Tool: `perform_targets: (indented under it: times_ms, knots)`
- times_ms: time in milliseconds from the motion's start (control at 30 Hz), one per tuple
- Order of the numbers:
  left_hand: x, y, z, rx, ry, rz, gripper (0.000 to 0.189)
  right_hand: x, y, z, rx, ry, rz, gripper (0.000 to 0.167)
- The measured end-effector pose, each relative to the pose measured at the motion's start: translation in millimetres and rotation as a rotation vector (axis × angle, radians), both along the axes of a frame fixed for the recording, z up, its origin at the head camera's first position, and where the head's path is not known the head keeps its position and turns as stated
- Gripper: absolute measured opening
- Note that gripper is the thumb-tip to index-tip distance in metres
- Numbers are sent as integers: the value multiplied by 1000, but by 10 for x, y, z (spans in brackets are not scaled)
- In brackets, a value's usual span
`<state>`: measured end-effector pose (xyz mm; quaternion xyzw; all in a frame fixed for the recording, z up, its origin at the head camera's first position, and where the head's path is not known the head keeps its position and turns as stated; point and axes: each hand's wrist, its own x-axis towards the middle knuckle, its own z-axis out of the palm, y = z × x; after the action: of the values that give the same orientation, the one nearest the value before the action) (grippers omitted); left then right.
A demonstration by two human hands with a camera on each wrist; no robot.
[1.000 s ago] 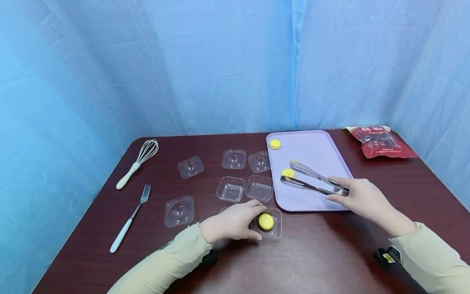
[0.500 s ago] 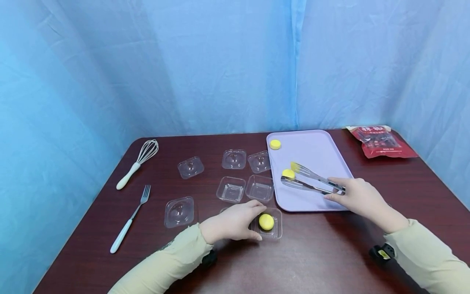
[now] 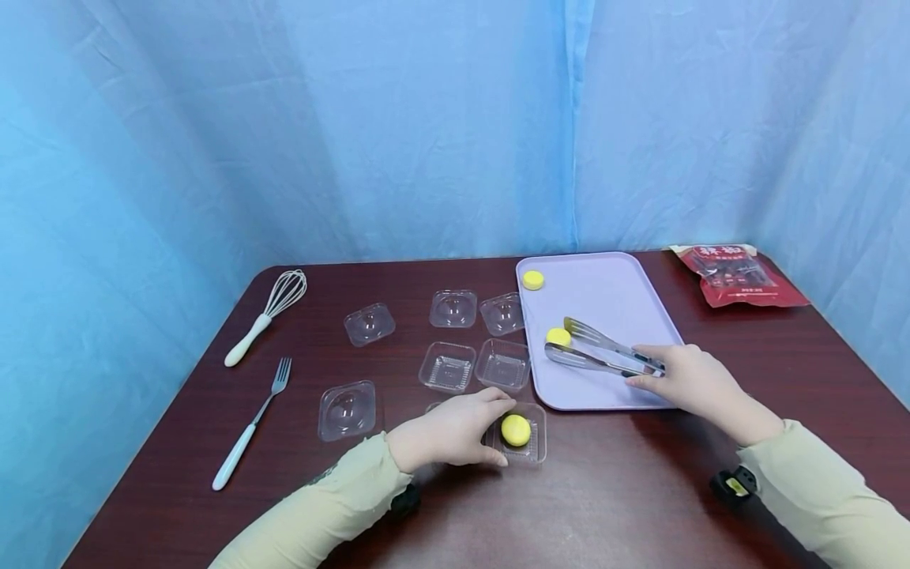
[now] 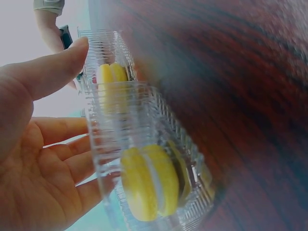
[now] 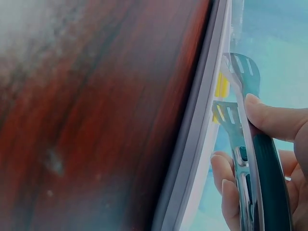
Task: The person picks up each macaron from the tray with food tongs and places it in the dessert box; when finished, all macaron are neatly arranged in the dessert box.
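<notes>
Resting the left hand [image 3: 458, 427] at the side of a clear container [image 3: 542, 435] holding a yellow macaron [image 3: 515, 431], with thumb and fingers relaxed and well apart. Showing just beside it, in the left wrist view, a second container [image 4: 144, 127] with its own macaron [image 4: 163, 180] (mostly covered by the hand from above). Gripping metal tongs [image 3: 610, 342] in the right hand [image 3: 686, 383], with parted tips over a lilac tray [image 3: 597, 284], close about a third macaron [image 3: 558, 337]. Finding another macaron [image 3: 532, 280] near the tray's far left corner. Beyond the left hand, leading to two further containers [image 3: 448, 367] side by side on the dark counter [image 3: 604, 506], with domed lids [image 3: 453, 308] farther back (all see-through). Farthest right, reaching a red bag [image 3: 739, 275] with dark contents showing.
</notes>
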<state>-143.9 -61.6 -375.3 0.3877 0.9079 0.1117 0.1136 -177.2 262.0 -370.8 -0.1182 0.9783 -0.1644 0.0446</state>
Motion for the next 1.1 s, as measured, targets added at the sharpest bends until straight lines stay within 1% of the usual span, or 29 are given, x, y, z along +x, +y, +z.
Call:
perform_targets:
  times_ms: [233, 400, 567, 833, 1000, 1100]
  knots:
    - [9, 2, 13, -13, -4, 3, 72, -33, -3, -19, 0, -15, -15, 63]
    - [4, -4, 13, -9, -11, 6, 71, -58, -3, -27, -9, -8, -21, 59]
    - [-5, -9, 5, -14, -1, -14, 71, -73, 2, -31, -8, 9, -28, 53]
    - [9, -23, 12, -11, 30, -50, 71, -74, 4, -33, -13, 12, -30, 51]
    - [13, -43, 17, 7, 29, -54, 75, -72, 1, -36, -22, 5, -36, 52]
    - [-6, -75, 53, 40, 25, -45, 75, -69, -1, -39, -23, 8, -41, 52]
